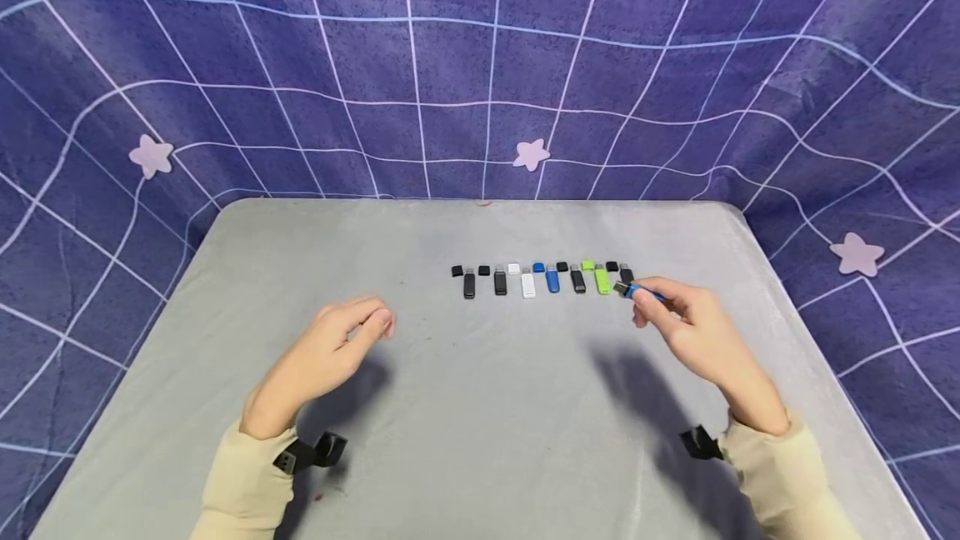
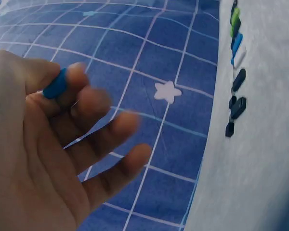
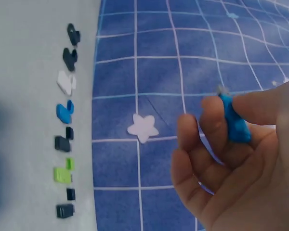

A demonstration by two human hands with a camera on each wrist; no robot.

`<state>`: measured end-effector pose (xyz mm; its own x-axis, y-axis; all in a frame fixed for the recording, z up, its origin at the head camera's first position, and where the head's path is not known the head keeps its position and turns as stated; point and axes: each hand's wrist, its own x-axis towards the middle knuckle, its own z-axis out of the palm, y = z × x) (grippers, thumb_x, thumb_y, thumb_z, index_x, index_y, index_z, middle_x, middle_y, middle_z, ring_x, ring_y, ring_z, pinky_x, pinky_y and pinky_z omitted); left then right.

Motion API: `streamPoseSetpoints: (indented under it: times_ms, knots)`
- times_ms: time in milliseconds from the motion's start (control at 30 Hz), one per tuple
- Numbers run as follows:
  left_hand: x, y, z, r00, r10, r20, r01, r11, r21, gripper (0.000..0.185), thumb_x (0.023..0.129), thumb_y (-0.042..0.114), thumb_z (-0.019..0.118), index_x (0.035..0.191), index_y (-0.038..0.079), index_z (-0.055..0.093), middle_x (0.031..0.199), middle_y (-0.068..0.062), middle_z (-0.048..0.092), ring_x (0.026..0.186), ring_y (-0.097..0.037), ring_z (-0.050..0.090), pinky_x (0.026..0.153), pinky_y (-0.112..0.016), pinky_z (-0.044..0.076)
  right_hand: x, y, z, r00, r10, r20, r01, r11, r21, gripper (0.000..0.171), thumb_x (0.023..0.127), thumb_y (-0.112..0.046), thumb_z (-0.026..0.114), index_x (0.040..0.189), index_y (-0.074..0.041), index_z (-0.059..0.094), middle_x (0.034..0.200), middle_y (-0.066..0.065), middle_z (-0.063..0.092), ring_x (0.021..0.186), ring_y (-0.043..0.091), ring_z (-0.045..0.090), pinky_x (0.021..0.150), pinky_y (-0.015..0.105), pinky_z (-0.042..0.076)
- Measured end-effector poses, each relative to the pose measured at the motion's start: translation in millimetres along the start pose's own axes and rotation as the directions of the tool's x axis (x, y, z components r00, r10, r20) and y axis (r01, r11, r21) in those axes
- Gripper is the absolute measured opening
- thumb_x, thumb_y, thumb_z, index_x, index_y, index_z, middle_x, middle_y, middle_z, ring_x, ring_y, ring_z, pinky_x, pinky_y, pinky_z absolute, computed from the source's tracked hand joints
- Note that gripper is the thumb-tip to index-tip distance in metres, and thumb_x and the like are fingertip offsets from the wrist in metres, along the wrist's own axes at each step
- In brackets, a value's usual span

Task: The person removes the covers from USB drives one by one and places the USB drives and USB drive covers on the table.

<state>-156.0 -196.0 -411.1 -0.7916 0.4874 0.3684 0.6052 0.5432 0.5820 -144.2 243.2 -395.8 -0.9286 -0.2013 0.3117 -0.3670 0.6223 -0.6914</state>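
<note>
My right hand (image 1: 697, 332) pinches an uncapped blue USB flash drive (image 3: 236, 122) between thumb and forefinger, its metal plug pointing out past the fingertips. In the head view it hovers at the right end of a row of flash drives, partly over a black drive (image 1: 627, 272). Off to the left of the row, my left hand (image 1: 330, 348) is raised above the table. A small blue cap (image 2: 56, 86) is pinched between its thumb and forefinger, as the left wrist view shows; the head view hides it. The other fingers of that hand are loosely bent.
Several uncapped flash drives lie in a row, among them a white one (image 1: 528, 283), another blue one (image 1: 552, 279) and a green one (image 1: 603, 280). Each has a cap beside its plug, such as the green cap (image 1: 588, 265). A purple grid-patterned curtain (image 1: 450, 65) surrounds the grey-covered table (image 1: 480, 423).
</note>
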Motion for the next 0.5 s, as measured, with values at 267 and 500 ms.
streamPoseSetpoints:
  times_ms: [267,500]
  knots:
    - [6.1,6.7,9.9,0.998,0.016,0.055,-0.017,1.000,0.020,0.024,0.099,0.011,0.063,0.119,0.022,0.071,0.112,0.010,0.070,0.095,-0.005,0.060,0.075,-0.027,0.054,1,-12,12,0.998,0.053,-0.025,-0.050,0.995,0.083,0.019,0.102,-0.010,0.060,0.117,-0.011,0.072,0.087,0.003,0.074,0.075,0.003,0.064,0.064,0.019,0.048]
    - [11.5,7.6,14.0,0.998,0.069,0.009,-0.069,0.995,0.069,0.029,0.093,0.011,0.075,0.121,0.015,0.073,0.113,0.007,0.074,0.105,-0.013,0.068,0.086,-0.035,0.058,0,-21,20,0.999,0.010,-0.044,-0.005,0.991,0.132,0.018,0.096,-0.004,0.069,0.113,-0.008,0.069,0.097,0.004,0.080,0.084,0.001,0.070,0.076,0.015,0.054]
